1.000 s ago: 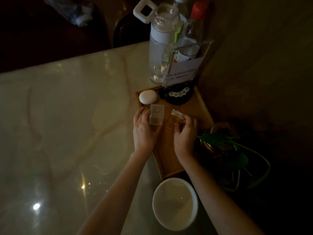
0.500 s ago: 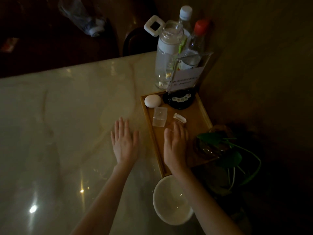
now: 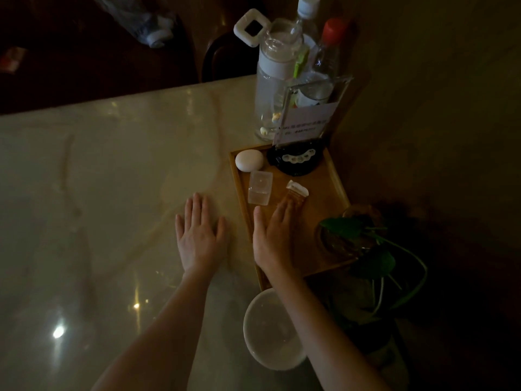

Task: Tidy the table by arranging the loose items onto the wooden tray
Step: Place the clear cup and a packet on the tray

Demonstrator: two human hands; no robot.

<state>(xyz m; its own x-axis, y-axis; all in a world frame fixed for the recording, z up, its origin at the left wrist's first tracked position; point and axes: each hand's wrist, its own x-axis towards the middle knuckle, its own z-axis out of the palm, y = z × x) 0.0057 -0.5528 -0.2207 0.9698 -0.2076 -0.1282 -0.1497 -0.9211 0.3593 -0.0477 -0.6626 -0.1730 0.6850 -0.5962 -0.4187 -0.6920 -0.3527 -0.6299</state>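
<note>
In the head view, the wooden tray [image 3: 324,201] sat against the counter's [image 3: 98,193] right edge, its far end tucked under a card stand [image 3: 306,122] and a cluster of bottles [image 3: 282,74], probably to keep the broad marble surface free. On it the small things lay grouped toward the far end: a white egg-shaped item [image 3: 249,160] in the far-left corner, a dark round base [image 3: 296,162] beside it, a clear plastic box [image 3: 260,187] just nearer, and a small amber bottle [image 3: 294,194] lying on its side. The right hand [image 3: 272,238] lay flat over the tray's near-left part, fingers straight and together, fingertips at the amber bottle; I could not tell whether they touched it. The left hand [image 3: 198,235] rested flat on the counter just left of the tray, fingers spread, holding nothing. A white bowl [image 3: 272,331] stood off the tray near the counter's near edge, and seemed the likeliest item left to place. A potted plant [image 3: 363,244] crowded the tray's near-right corner.
</note>
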